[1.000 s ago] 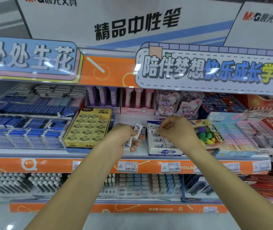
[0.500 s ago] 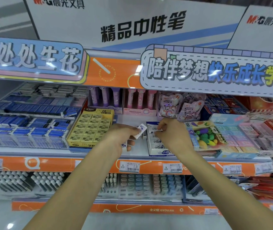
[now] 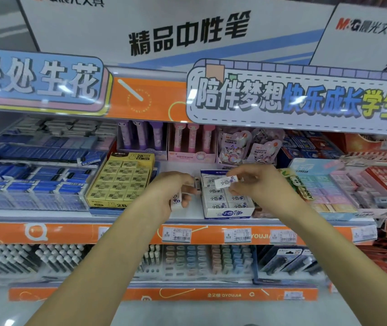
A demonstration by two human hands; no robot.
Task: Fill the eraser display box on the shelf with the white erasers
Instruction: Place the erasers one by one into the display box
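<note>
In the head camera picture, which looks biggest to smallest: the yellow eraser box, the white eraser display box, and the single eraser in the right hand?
1. yellow eraser box
2. white eraser display box, clearly smaller
3. single eraser pinched in the right hand, smallest by far

**What else sits on your shelf**

You see a yellow 2B eraser box (image 3: pixel 120 182) toward the shelf's (image 3: pixel 70 214) left, blue packs (image 3: pixel 34 175) filling its left end, purple pens (image 3: pixel 140 137) and pink pens (image 3: pixel 191 138) along the back edge, pastel erasers (image 3: pixel 329 184) toward the right, price tags (image 3: pixel 177 234) on the front edge.
</note>
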